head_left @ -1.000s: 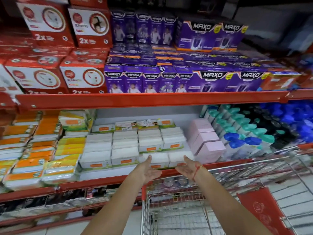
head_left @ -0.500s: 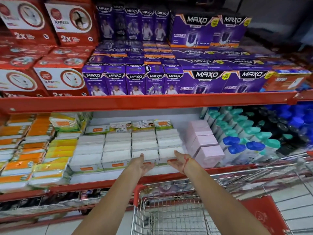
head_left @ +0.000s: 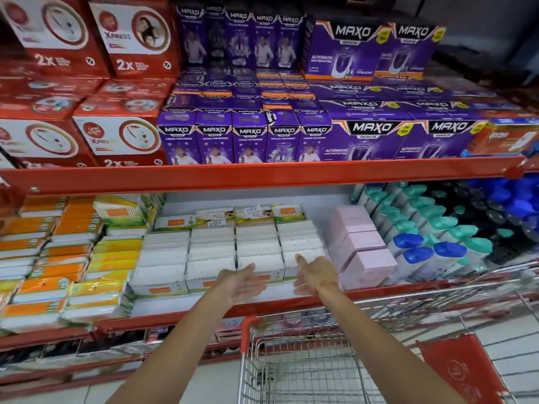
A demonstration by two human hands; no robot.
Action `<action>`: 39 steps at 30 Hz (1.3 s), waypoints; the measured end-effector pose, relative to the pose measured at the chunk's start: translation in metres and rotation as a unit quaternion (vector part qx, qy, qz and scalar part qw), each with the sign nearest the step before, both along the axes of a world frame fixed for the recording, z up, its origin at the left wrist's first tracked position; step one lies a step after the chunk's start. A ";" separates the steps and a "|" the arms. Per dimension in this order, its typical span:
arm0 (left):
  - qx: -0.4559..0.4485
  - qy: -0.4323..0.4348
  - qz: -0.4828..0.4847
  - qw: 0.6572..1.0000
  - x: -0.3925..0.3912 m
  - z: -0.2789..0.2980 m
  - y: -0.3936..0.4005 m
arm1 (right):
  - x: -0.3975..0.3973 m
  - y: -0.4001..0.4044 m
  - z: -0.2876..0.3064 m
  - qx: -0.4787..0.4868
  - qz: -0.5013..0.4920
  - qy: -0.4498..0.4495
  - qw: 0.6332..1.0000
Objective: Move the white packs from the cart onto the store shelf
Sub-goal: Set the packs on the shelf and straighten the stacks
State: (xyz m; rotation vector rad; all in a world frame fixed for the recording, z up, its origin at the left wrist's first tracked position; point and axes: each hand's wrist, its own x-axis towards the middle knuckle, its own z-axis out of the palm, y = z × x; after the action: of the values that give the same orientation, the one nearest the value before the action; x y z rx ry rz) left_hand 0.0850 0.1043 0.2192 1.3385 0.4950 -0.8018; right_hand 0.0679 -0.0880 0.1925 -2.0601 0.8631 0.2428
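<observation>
White packs (head_left: 258,255) with small orange labels lie in neat rows on the middle store shelf (head_left: 180,314). My left hand (head_left: 240,282) and my right hand (head_left: 316,275) are stretched out over the shelf's front edge, just before the front packs. Both palms face each other with the fingers apart, and nothing is in them. The front packs stand in line with the rows behind. Below my arms is the wire cart (head_left: 303,371) with a red corner (head_left: 248,330); no white packs show in the visible part of its basket.
Pink boxes (head_left: 361,252) stand right of the white packs, then bottles with blue and teal caps (head_left: 431,237). Orange and yellow packs (head_left: 67,258) fill the left. Above, the red shelf beam (head_left: 262,173) carries purple boxes (head_left: 250,138) and red ones. A red cart flap (head_left: 458,371) sits at right.
My hands flanked two white packs at the shelf's front edge and pushed them back level with the rows. The hands have now drawn apart from the packs, and the view has come closer.
</observation>
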 end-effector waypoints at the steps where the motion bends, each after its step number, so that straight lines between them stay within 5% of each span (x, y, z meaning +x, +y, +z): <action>1: 0.029 -0.047 -0.018 0.998 -0.001 0.005 0.013 | 0.000 0.011 0.003 -0.115 0.039 -0.041 0.992; 4: 0.186 -0.264 -0.047 0.945 0.008 0.011 0.062 | 0.005 0.056 0.025 -0.270 0.179 -0.192 0.926; 7: 0.449 -0.480 -0.187 0.730 0.028 0.011 0.122 | 0.021 0.107 0.041 -0.233 0.347 -0.233 0.878; 10: 0.524 -0.462 -0.365 0.616 0.048 -0.005 0.167 | 0.042 0.147 0.029 -0.239 0.478 -0.129 0.835; 13: 0.570 -0.430 -0.457 0.531 0.059 -0.021 0.180 | 0.060 0.167 0.009 -0.322 0.507 -0.065 0.797; 16: 0.581 -0.410 -0.467 0.526 0.064 -0.036 0.183 | 0.068 0.176 -0.004 -0.379 0.498 -0.017 0.780; 23: 0.616 -0.466 -0.410 0.485 0.062 -0.053 0.182 | 0.065 0.179 -0.016 -0.395 0.473 -0.062 0.785; 29: 0.578 -0.475 -0.386 0.539 0.059 -0.051 0.180 | 0.065 0.180 -0.017 -0.404 0.472 -0.056 0.781; 34: 0.591 -0.393 -0.426 0.561 0.057 -0.039 0.169 | 0.061 0.171 -0.011 -0.407 0.481 -0.062 0.774; 39: 0.545 -0.437 -0.399 0.594 0.054 -0.027 0.119 | 0.057 0.120 0.006 -0.405 0.480 -0.063 0.775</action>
State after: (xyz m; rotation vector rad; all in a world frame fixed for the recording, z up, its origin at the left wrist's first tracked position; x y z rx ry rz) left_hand 0.1394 0.2234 0.1923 2.9867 -0.6481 -0.3183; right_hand 0.1249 0.0319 0.1984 -3.1562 -0.3714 0.2900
